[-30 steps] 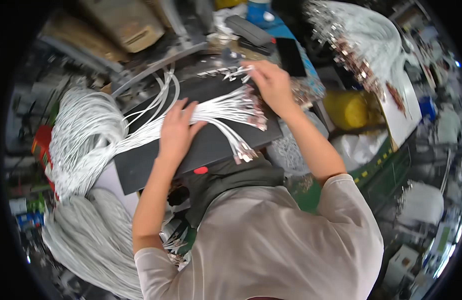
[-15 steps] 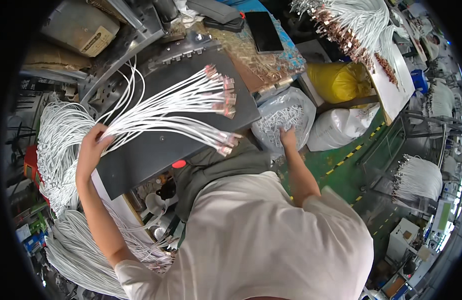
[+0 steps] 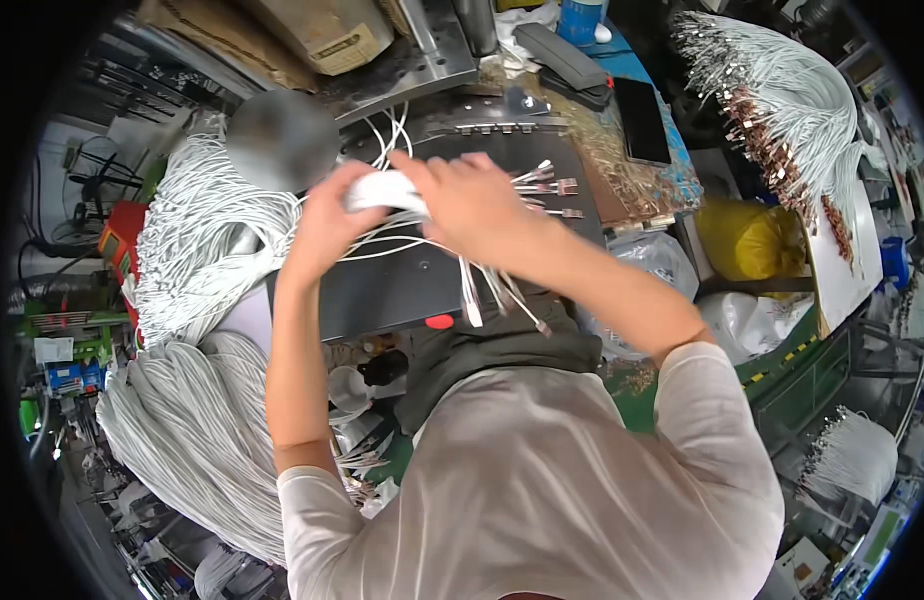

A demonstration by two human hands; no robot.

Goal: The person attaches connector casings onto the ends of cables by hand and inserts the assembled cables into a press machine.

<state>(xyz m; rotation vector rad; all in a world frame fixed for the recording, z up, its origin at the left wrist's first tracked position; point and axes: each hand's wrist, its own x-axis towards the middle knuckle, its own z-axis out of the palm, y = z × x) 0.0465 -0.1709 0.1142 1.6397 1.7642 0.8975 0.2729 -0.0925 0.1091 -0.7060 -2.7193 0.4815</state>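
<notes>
Cluttered counter (image 3: 582,170), dark panel (image 3: 382,290) under my fingers. Left hand (image 3: 327,215) and right hand (image 3: 462,200) both closed around white cable bundle (image 3: 387,188); terminal ends (image 3: 552,185) fan right, past my fingers.

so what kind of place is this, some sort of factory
Most likely a cable or wire-harness assembly workbench in a small factory. Both hands grip a bundle of white cables with metal terminals over a dark work board; big hanks of white cable pile up on the left and more terminal-tipped cable on the right.
</notes>
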